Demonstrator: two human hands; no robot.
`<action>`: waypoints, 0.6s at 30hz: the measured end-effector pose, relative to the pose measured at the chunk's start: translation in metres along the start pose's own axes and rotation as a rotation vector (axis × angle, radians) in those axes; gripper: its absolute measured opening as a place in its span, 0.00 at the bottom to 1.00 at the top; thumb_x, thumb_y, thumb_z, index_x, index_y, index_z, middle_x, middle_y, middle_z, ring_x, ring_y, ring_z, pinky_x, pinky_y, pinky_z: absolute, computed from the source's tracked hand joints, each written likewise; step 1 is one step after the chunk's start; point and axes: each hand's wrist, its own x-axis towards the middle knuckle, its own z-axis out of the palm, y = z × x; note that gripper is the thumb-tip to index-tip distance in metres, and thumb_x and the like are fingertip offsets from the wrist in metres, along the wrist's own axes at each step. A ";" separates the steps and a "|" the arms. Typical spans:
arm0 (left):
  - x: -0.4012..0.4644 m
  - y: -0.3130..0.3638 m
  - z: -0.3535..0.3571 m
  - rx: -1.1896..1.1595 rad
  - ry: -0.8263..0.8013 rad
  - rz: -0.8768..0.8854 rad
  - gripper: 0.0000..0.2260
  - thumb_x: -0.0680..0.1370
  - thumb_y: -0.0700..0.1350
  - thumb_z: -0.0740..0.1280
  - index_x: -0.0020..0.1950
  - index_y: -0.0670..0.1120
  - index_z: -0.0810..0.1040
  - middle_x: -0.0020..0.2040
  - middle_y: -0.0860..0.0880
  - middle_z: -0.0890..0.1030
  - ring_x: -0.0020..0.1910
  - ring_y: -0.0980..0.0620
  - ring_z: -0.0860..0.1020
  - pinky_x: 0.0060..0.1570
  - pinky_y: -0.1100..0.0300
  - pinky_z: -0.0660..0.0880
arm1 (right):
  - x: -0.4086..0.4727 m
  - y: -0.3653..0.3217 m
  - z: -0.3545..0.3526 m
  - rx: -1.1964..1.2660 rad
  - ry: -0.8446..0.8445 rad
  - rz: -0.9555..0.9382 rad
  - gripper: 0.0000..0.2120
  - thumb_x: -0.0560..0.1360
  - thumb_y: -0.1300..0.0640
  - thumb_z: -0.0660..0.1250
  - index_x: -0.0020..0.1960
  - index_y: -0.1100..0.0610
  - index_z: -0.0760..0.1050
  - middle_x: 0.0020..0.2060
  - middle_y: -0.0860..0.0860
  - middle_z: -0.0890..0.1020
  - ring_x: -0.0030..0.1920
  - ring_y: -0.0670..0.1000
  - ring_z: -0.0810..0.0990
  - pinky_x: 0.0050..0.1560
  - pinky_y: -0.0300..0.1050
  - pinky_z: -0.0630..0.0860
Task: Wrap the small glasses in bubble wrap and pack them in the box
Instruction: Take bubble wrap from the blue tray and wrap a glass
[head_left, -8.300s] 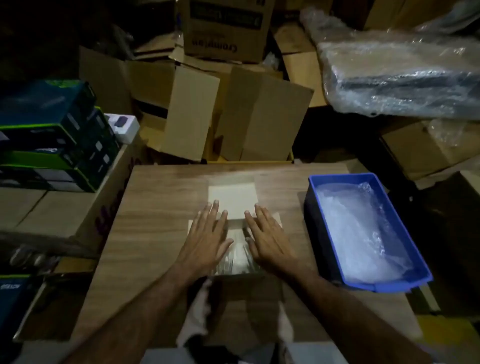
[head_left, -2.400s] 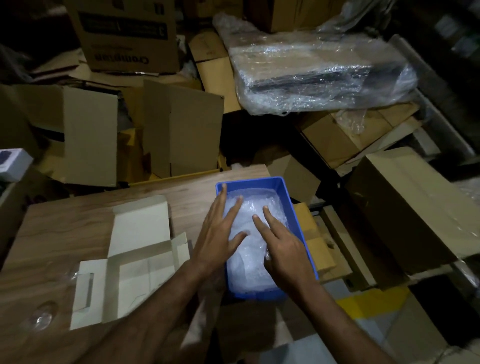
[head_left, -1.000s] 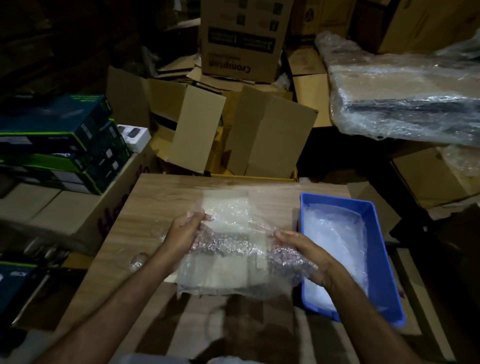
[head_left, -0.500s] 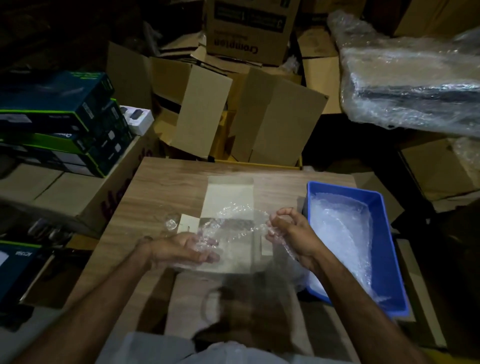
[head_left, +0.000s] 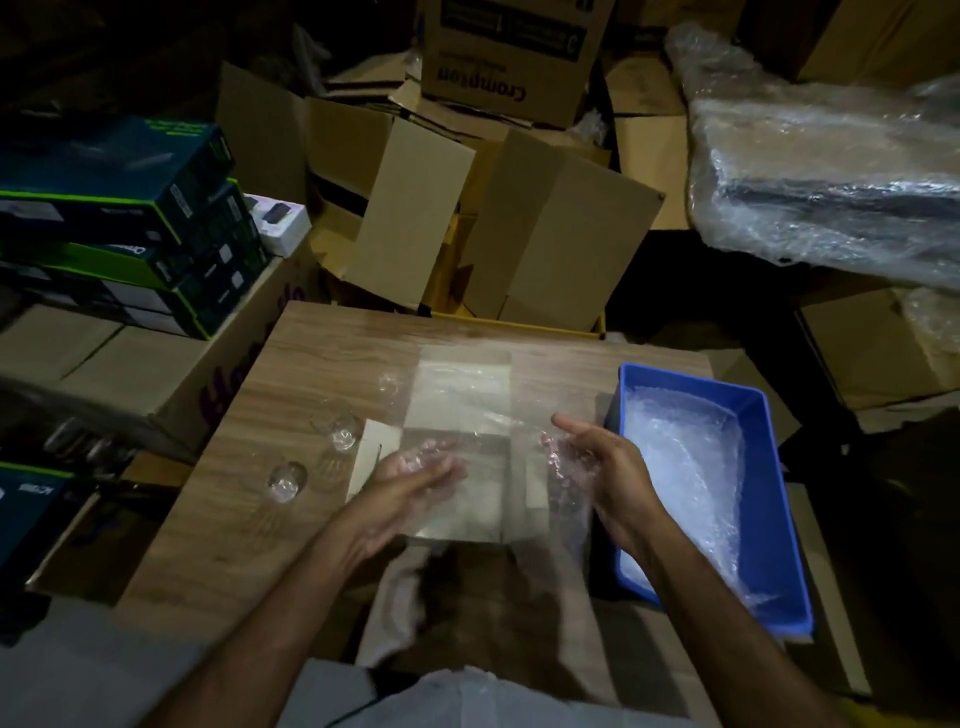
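— Bubble wrap?

— Clear sheet of bubble wrap (head_left: 467, 415), thin and glossy, spread above the middle of the wooden table (head_left: 322, 353). Far edge draped over the raised lid of the box; near corners gathered at the hands. Bubbles visible only as faint glints in the dim light.

— Hands?

— Left hand (head_left: 415, 480) palm up, fingers loosely curled under the sheet's left corner. Right hand (head_left: 597, 462) palm turned inward, fingers half bent, crumpled film bunched against the palm. Both grasping the wrap lightly, not clenched.

— Box?

— Small white box (head_left: 457, 488) lying open and flat under the sheet, lid flap pointing away, side flaps out. Seen mostly through the film. Contents: cannot tell.

— Glasses?

— Small clear glasses (head_left: 337, 431) standing on the table just left of the box, unwrapped. Two plainly seen, one nearer the camera at the left (head_left: 283, 480); a further glint beyond (head_left: 388, 383), too faint to confirm. Transparent, hard to outline against the wood.

— Elsewhere?

— Blue bin (head_left: 779, 519) at the right edge of the table, holding more bubble wrap. Brown cartons (head_left: 545, 234) beyond the table, dark printed boxes (head_left: 130, 208) stacked at the left.
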 end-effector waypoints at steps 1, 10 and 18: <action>0.001 0.007 -0.002 0.046 0.083 0.058 0.23 0.76 0.41 0.72 0.70 0.40 0.74 0.57 0.42 0.85 0.57 0.46 0.84 0.54 0.56 0.82 | 0.000 0.002 -0.005 -0.076 0.010 -0.048 0.12 0.78 0.63 0.69 0.60 0.59 0.83 0.53 0.56 0.87 0.57 0.56 0.84 0.58 0.45 0.80; -0.008 0.029 -0.014 0.211 0.276 0.243 0.10 0.78 0.41 0.71 0.59 0.46 0.77 0.54 0.43 0.86 0.47 0.53 0.86 0.46 0.59 0.82 | -0.002 0.010 -0.016 -0.527 -0.024 -0.229 0.29 0.66 0.68 0.80 0.66 0.57 0.79 0.49 0.58 0.85 0.49 0.53 0.85 0.56 0.45 0.83; -0.019 0.034 -0.034 0.320 0.060 0.225 0.33 0.76 0.43 0.73 0.78 0.58 0.66 0.69 0.45 0.77 0.62 0.46 0.81 0.58 0.54 0.81 | 0.006 0.010 -0.017 -0.938 0.011 -0.359 0.30 0.67 0.59 0.82 0.67 0.52 0.79 0.53 0.46 0.77 0.48 0.39 0.78 0.48 0.23 0.73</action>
